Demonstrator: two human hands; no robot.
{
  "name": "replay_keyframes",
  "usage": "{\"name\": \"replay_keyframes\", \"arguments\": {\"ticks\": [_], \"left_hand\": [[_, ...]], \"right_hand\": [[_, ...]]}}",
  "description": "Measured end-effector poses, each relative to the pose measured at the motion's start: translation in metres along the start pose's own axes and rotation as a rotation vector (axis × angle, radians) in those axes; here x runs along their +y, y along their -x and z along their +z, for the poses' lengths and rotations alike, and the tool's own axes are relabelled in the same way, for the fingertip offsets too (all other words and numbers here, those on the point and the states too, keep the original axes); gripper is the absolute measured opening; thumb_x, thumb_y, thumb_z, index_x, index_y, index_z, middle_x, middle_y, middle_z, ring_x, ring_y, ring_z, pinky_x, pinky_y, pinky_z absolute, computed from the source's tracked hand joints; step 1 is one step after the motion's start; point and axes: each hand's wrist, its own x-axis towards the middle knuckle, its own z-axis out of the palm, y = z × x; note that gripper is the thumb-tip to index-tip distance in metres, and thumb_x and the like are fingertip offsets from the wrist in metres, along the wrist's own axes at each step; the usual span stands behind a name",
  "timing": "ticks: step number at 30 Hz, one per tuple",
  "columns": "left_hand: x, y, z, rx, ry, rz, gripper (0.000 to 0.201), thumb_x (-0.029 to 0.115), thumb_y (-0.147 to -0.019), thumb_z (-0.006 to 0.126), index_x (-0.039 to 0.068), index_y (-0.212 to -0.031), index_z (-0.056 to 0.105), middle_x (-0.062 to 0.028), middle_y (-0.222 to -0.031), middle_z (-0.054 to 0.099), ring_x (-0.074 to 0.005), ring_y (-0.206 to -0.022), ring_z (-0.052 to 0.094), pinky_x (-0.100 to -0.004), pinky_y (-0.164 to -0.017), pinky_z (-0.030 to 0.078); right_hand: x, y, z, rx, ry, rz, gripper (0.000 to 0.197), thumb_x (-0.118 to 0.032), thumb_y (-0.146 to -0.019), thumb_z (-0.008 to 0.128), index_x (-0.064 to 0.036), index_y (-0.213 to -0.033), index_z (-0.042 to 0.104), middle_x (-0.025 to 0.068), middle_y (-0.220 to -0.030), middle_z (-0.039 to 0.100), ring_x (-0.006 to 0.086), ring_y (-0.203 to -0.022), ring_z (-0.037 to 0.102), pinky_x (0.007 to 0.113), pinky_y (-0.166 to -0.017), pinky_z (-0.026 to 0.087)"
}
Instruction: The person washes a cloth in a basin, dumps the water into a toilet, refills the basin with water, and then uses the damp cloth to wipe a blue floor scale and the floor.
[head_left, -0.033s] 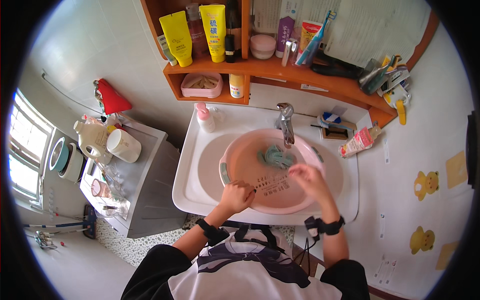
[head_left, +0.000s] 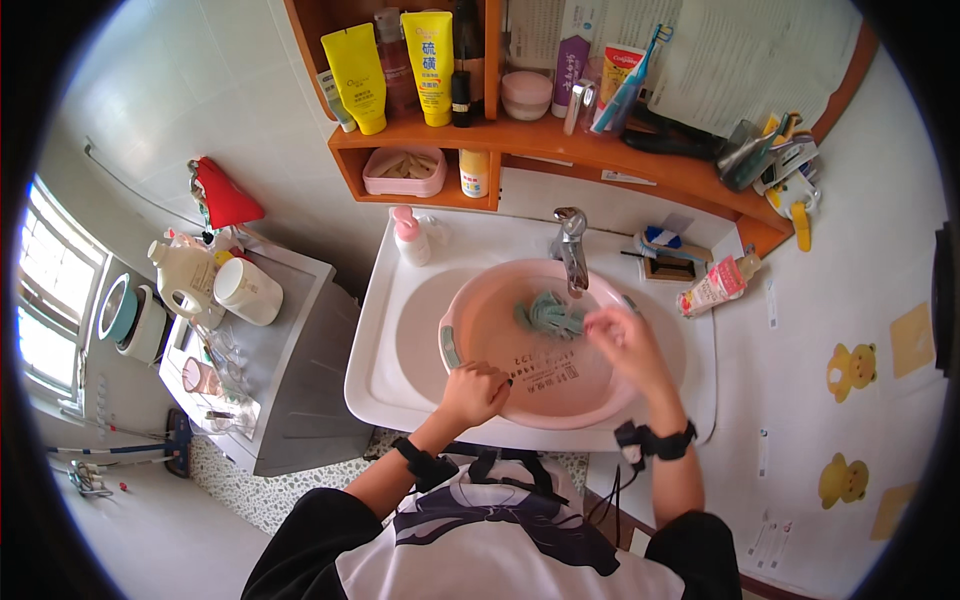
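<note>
A pink basin (head_left: 462, 300) with grey-green handles stands in the white sink (head_left: 375, 375), water in it and dark print on its bottom. Under the chrome tap (head_left: 571, 245), a bunched green cloth (head_left: 550, 315) lies in the water. My left hand (head_left: 474, 392) is closed at the basin's near left rim; its grip is partly hidden, and a small black thing shows beside its thumb. Above the basin's right side is my right hand (head_left: 625, 345), with loosely bent fingers apart from each other and nothing visible in them. It is to the right of the cloth, not touching it.
A pink-topped pump bottle (head_left: 410, 240) stands at the sink's back left; brushes (head_left: 672, 245) and a pink bottle (head_left: 718, 285) are at the right. Above hangs an orange shelf (head_left: 560, 135) with tubes and toiletries. Left, a grey cabinet (head_left: 300, 345) bears jugs and glasses.
My right hand has shifted slightly right and upward, its wrist strap moving right with it. The left hand, basin and cloth look the same.
</note>
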Motion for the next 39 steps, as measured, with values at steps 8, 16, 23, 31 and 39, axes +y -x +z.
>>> {"name": "replay_keyframes", "arguments": {"ticks": [8, 16, 23, 31, 39], "left_hand": [[0.001, -0.002, 0.004, 0.002, -0.008, 0.014, 0.013, 0.018, -0.073, 0.054, 0.006, -0.069, 0.059, -0.0109, -0.062, 0.055, -0.03, -0.063, 0.055, -0.041, -0.06, 0.043], [0.0, 0.001, 0.006, 0.018, -0.023, -0.014, 0.013, 0.017, -0.073, 0.054, 0.006, -0.072, 0.058, -0.0109, -0.064, 0.056, -0.0302, -0.065, 0.055, -0.041, -0.061, 0.044], [-0.008, 0.001, -0.029, 0.177, 0.386, -0.14, 0.017, 0.008, -0.075, 0.057, 0.004, -0.091, 0.062, -0.0142, -0.086, 0.061, -0.0297, -0.085, 0.057, -0.0358, -0.074, 0.046], [-0.094, -0.004, -0.009, 0.359, 0.653, -0.896, 0.036, 0.029, -0.081, 0.062, 0.001, -0.103, 0.056, -0.0094, -0.097, 0.058, -0.0191, -0.085, 0.056, -0.0345, -0.074, 0.046], [-0.082, -0.031, 0.001, 0.199, 1.254, -1.016, 0.033, 0.014, -0.073, 0.067, -0.004, -0.098, 0.055, -0.0085, -0.077, 0.057, -0.0181, -0.065, 0.058, -0.0275, -0.053, 0.05]], "right_hand": [[-0.006, -0.152, -0.003, 0.051, 0.757, -0.434, 0.039, -0.003, -0.074, 0.043, 0.0043, -0.113, 0.049, 0.023, -0.111, 0.055, 0.0364, -0.104, 0.052, 0.041, -0.087, 0.042], [-0.013, -0.153, 0.022, -0.346, 0.708, -0.003, 0.051, 0.001, -0.069, 0.043, 0.0027, -0.12, 0.047, 0.0253, -0.116, 0.051, 0.0379, -0.107, 0.049, 0.038, -0.091, 0.041], [0.039, -0.13, -0.032, -0.277, -0.278, 0.021, 0.03, -0.013, -0.079, 0.055, -0.0004, -0.107, 0.055, 0.0093, -0.098, 0.062, 0.0132, -0.084, 0.057, 0.027, -0.073, 0.047], [0.183, -0.067, -0.11, -0.165, -0.203, 0.844, 0.043, -0.046, -0.082, 0.056, -0.0073, -0.102, 0.053, 0.0074, -0.08, 0.059, 0.0172, -0.06, 0.058, 0.031, -0.05, 0.048], [0.189, -0.073, -0.07, -0.252, -0.198, 0.771, 0.05, -0.054, -0.078, 0.059, -0.0068, -0.094, 0.054, 0.0052, -0.079, 0.057, 0.0139, -0.063, 0.057, 0.031, -0.052, 0.047]]}}
